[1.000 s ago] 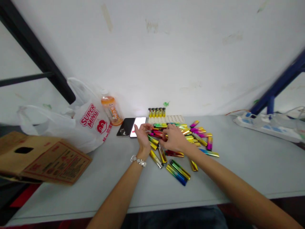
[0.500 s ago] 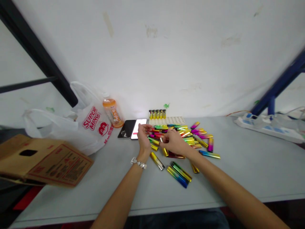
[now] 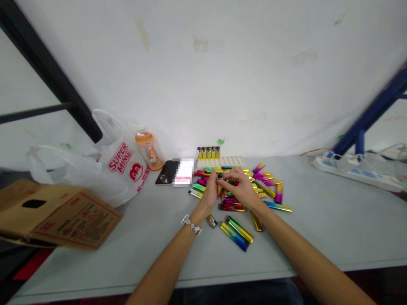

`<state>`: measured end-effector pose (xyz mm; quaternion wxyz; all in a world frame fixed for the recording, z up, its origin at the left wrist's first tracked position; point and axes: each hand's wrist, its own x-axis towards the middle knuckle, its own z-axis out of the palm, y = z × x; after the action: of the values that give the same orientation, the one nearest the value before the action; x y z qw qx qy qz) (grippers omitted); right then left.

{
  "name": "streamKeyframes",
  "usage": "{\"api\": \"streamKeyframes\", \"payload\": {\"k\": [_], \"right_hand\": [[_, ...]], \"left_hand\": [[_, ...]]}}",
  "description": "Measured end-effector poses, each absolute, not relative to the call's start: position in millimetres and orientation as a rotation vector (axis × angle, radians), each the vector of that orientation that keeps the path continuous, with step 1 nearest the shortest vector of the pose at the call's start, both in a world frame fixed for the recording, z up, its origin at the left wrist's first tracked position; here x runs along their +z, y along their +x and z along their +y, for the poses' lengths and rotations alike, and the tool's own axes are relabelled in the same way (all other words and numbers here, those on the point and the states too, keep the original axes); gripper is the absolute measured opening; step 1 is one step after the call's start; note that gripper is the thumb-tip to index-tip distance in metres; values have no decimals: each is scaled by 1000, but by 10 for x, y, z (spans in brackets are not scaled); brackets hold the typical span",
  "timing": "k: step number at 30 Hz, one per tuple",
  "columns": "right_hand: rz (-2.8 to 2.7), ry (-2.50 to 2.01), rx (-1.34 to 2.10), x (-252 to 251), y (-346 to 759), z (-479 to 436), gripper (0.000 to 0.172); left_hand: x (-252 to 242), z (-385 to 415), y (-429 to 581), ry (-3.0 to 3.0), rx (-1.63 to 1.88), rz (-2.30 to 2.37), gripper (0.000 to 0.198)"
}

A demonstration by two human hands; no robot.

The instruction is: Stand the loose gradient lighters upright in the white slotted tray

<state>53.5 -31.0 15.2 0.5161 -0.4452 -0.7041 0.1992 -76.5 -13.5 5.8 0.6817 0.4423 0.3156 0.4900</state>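
Both my hands meet over a heap of shiny coloured lighters (image 3: 267, 186) on the grey table (image 3: 318, 228). My left hand (image 3: 210, 194) and my right hand (image 3: 240, 188) pinch one yellow lighter (image 3: 219, 183) upright between their fingertips, its black cap on top. Behind them a white tray (image 3: 230, 161) holds a short row of yellow lighters (image 3: 209, 152) standing at its left end. More lighters lie loose in front of my wrists, among them a green-blue pair (image 3: 237, 231).
Two phones (image 3: 176, 172) lie left of the tray, beside an orange bottle (image 3: 149, 150) and a white plastic bag (image 3: 104, 169). A brown cardboard box (image 3: 54, 214) sits at the left edge. A white power strip (image 3: 356, 169) lies far right. A wall rises just behind.
My left hand came right from beside the phones and my right hand lifted a yellow lighter off the heap. Both now grip it together above the pile.
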Motion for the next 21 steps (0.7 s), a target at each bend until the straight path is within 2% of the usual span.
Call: {"api": "streamKeyframes", "payload": {"k": [5,10,17,21], "right_hand": [[-1546,-983,600,166,590,-354,28],[-1443,-1014,619,98,604,-382,26],[-1512,-1058,575,76,559,-395,25],[-1510,-1046,572,80,568,-392,23]], "left_hand": [[103,-191,-807,997,977,703,65],[175,-263,-799,1002,1070,958,58],[194,-322,-748,1062,1182,918,46],[163,-306,-741,1051,1171,924,49]]}}
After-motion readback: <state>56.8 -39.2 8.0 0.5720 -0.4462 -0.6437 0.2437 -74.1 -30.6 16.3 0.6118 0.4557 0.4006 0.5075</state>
